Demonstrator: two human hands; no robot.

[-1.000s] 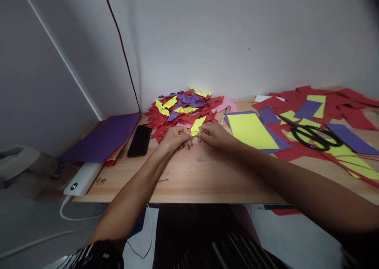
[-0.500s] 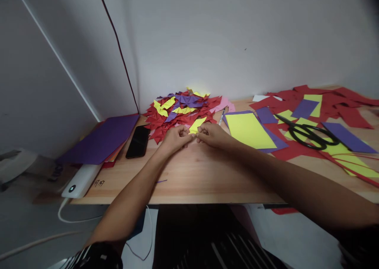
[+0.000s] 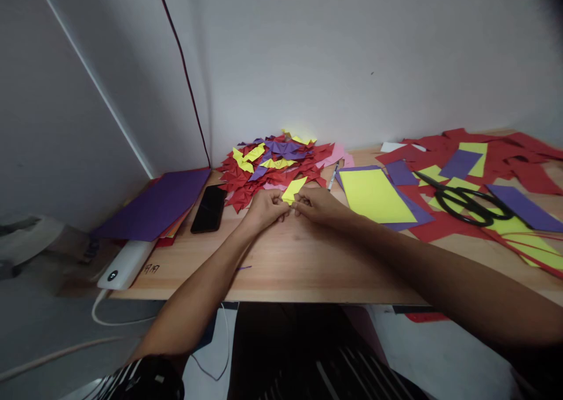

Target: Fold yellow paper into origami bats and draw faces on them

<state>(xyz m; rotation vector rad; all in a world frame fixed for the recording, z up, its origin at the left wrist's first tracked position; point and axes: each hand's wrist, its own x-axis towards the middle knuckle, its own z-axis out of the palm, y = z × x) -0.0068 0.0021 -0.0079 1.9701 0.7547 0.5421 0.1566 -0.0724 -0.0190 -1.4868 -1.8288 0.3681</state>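
A small folded piece of yellow paper (image 3: 294, 189) is pinched between both hands, just above the wooden table. My left hand (image 3: 267, 205) is closed on its left lower edge, the thumb pointing inward. On the right lower edge, my right hand (image 3: 315, 205) grips it with bent fingers. The fingertips nearly meet and hide the paper's bottom part. Right behind the hands lies a heap of folded paper pieces (image 3: 270, 162) in red, purple, yellow and pink.
Scissors (image 3: 466, 200) lie on loose paper strips at the right. Yellow sheets (image 3: 376, 195) rest beside a pen (image 3: 333, 178). On the left are a phone (image 3: 208, 209), purple sheets (image 3: 153, 206) and a white power strip (image 3: 127, 266) with a cable.
The view has shifted slightly, so everything sits a little further right. Both hands keep hold of the yellow paper, with the fingers only slightly moved.
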